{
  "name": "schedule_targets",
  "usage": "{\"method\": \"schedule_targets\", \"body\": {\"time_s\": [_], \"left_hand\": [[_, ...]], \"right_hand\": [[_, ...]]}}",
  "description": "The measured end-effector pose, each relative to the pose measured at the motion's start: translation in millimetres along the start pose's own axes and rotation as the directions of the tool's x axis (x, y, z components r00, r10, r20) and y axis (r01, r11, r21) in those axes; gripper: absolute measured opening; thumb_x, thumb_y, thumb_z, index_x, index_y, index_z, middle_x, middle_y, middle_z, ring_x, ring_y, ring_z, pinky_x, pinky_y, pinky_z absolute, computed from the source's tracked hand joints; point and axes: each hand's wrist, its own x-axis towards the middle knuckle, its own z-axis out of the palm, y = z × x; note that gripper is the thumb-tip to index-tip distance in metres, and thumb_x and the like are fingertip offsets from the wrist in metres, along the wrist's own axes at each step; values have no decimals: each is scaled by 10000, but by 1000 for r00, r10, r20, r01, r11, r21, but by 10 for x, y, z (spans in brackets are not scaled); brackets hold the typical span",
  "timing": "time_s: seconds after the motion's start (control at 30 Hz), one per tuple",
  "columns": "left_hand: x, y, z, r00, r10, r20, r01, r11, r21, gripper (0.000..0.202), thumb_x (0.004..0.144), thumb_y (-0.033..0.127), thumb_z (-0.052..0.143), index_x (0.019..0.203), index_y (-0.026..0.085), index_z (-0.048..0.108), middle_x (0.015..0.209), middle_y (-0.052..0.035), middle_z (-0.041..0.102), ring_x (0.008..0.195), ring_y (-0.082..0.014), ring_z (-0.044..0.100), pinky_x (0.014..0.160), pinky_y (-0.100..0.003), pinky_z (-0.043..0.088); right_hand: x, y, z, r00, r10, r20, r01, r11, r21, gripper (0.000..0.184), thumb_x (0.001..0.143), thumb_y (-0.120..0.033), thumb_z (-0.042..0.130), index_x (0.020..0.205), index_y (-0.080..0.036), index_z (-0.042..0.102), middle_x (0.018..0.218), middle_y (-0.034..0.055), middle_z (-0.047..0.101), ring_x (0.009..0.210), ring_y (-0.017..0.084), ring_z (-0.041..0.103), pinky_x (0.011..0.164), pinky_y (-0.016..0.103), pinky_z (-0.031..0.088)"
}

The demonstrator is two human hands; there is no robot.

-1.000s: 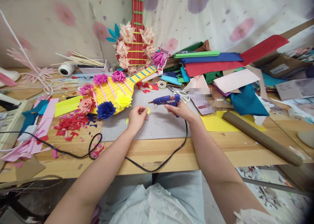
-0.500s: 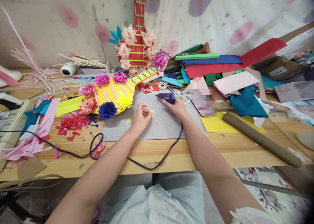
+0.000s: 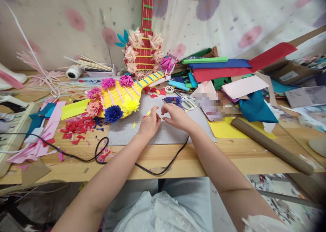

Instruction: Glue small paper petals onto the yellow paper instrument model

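Over the cutting mat (image 3: 164, 134), the left hand (image 3: 149, 124) grips narrowly, contents unclear; the right hand (image 3: 177, 116), grip slightly parted, has the hot-glue gun (image 3: 179, 102) at twelve o'clock.

Readable text: none | white label (image 3: 289, 75) on brown package (image 3: 273, 74): illegible

In front of me a pale curtain (image 3: 185, 18) printed with large pink and purple flowers hangs in soft folds, brighter on my right, dimmer on my left. A light wooden table (image 3: 249, 157) spans my view; past its edge, lower right, scraps litter the pale floor (image 3: 216, 208).
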Motion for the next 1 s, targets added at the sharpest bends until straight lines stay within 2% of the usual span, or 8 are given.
{"method": "schedule_targets", "body": {"time_s": [0.13,0.23,0.37,0.5,0.67,0.83,0.93,1.0], "left_hand": [[-14,3,-27,1000,11,-15,-11,1000,-12,499,737,116,548,1206,192,397,864,-37,656,774,-178,626,674,-270,431],[-31,-9,-31,998,-16,-52,11,995,-101,499,740,149,550,1205,207,379,898,-25,648,731,-143,622,641,-245,424],[-35,-52,-17,989,-111,-93,84,963,-257,471,730,152,546,1167,205,382,833,-10,641,675,-123,598,592,-230,418],[-19,-83,-22,987,-120,-109,85,955,-285,443,725,152,547,1140,201,400,794,-5,636,645,-122,585,590,-233,421],[-26,-55,-53,998,-26,-58,24,999,-37,466,745,151,533,1187,197,394,844,-8,658,686,-138,611,621,-243,421],[-66,3,-92,999,42,17,-45,979,199,489,780,154,507,1249,195,376,909,-14,673,797,-165,631,695,-278,456],[-36,29,-224,987,148,-63,-118,935,335,482,784,182,516,1253,198,404,1075,-70,628,991,-207,587,841,-342,450],[24,41,-373,964,224,-145,-142,892,429,522,760,204,563,1260,191,417,1238,-116,532,1182,-256,467,1003,-421,345]], "right_hand": [[25,14,79,999,32,-40,-33,999,-12,88,705,-133,485,764,-198,472,782,33,581,787,173,519,695,280,372],[-2,71,140,987,131,-96,-112,976,186,70,712,-184,519,746,-202,462,777,16,589,762,152,535,692,271,390],[-19,147,250,965,249,-88,-174,849,498,150,707,-250,559,704,-205,416,741,0,594,720,129,559,713,278,432],[-20,184,297,963,265,-48,-183,774,606,197,679,-267,592,724,-204,412,746,-2,597,694,118,568,713,288,458],[-14,139,218,978,205,-31,-158,834,528,225,692,-259,579,868,-200,452,889,25,622,750,117,582,728,281,468],[33,95,166,990,140,13,-135,926,352,197,689,-162,539,867,-204,468,761,-7,629,696,126,596,679,270,454],[66,131,186,973,229,-39,-201,912,358,199,677,-142,542,846,-208,461,728,-16,622,674,128,602,656,267,455],[96,169,219,933,350,-83,-278,847,454,229,654,-139,570,834,-212,448,705,-27,612,666,128,608,648,265,464]]}}
